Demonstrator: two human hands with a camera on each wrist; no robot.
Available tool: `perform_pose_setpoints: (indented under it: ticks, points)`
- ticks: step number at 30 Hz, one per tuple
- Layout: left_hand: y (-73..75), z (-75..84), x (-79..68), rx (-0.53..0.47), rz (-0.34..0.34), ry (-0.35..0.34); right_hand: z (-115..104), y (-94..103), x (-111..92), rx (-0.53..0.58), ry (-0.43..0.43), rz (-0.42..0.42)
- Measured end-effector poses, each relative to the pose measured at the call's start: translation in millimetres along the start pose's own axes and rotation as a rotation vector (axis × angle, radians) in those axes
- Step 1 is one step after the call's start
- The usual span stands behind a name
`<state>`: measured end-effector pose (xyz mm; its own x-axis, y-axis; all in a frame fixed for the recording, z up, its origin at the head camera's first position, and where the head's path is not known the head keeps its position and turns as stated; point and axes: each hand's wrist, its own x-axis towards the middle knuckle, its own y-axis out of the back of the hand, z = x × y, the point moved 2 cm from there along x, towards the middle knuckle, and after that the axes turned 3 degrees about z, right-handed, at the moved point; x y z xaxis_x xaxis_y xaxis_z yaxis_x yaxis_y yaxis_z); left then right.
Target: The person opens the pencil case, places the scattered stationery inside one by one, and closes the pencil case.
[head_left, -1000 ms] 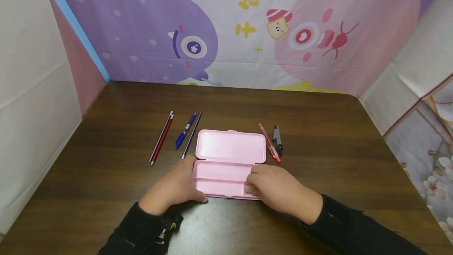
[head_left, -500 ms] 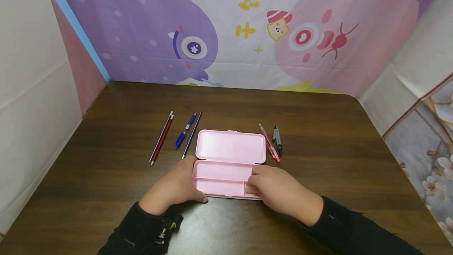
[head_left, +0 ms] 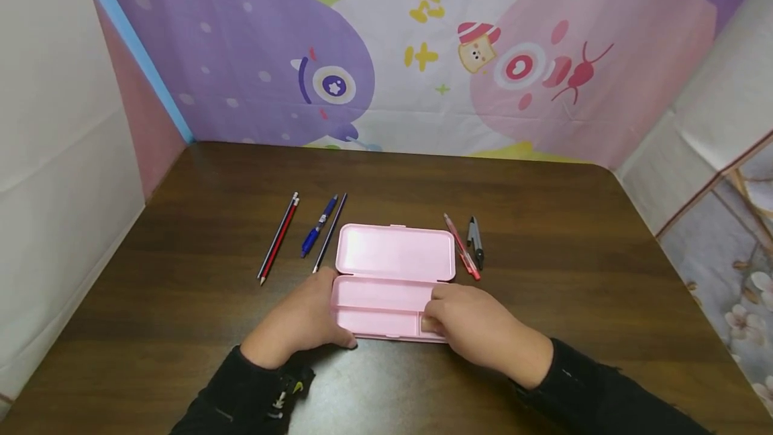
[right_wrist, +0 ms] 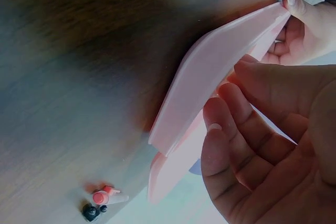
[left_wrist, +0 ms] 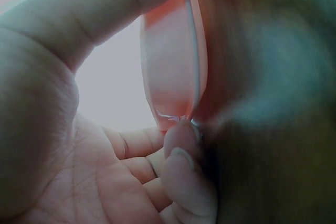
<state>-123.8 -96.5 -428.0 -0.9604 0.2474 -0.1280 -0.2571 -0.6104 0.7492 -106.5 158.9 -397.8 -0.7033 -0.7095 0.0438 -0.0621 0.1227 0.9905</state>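
Observation:
A pink pencil case (head_left: 376,321) lies with its lid (head_left: 395,252) folded back, showing a long rear compartment and divided front ones. My left hand (head_left: 298,321) grips its left end, thumb at the front corner and fingers round the back; the left wrist view has the pink end wall (left_wrist: 170,61) between thumb and fingers. At the other end my right hand (head_left: 477,324) dips its thumb and fingertips into the small front right compartment. In the right wrist view, the thumb and curled fingers meet right at the case's rim; I cannot tell whether they pinch something.
Left of the case lie a red pencil (head_left: 279,242), a dark pencil (head_left: 276,237), a blue pen (head_left: 319,227) and a slim dark pencil (head_left: 330,232). On the right are a red pen (head_left: 461,247) and a grey pen (head_left: 475,242). A printed cloth (head_left: 423,119) stands behind the table.
The view has shifted slightly. Both hands and the pencil case keep their places, with the right fingertips still inside the small compartment.

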Motion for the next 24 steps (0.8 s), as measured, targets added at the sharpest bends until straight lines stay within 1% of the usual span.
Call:
perform_pose_setpoints:
  ticks: [6,10,15,18,20,24]
  points:
    - [-0.6,-0.1,-0.3,-0.005,0.009,-0.017,0,-2.0,0,0.002,-0.012,0.004]
    - [-0.9,-0.1,-1.1,-0.005,0.006,-0.009,0,-2.2,0,0.011,-0.022,0.003]
    - [-0.5,0.6,-0.3,-0.016,0.005,-0.02,1,-0.9,-2,0.048,-0.054,0.009]
    - [0.0,1.6,0.0,-0.018,0.003,-0.025,7,4.2,-3,0.077,-0.107,0.02]
    - [0.3,2.1,-0.1,-0.015,0.002,-0.028,15,10.0,-3,0.088,-0.154,0.041]
    - [0.1,1.8,-0.3,-0.009,0.006,-0.041,43,22.1,1,0.101,-0.271,0.116]
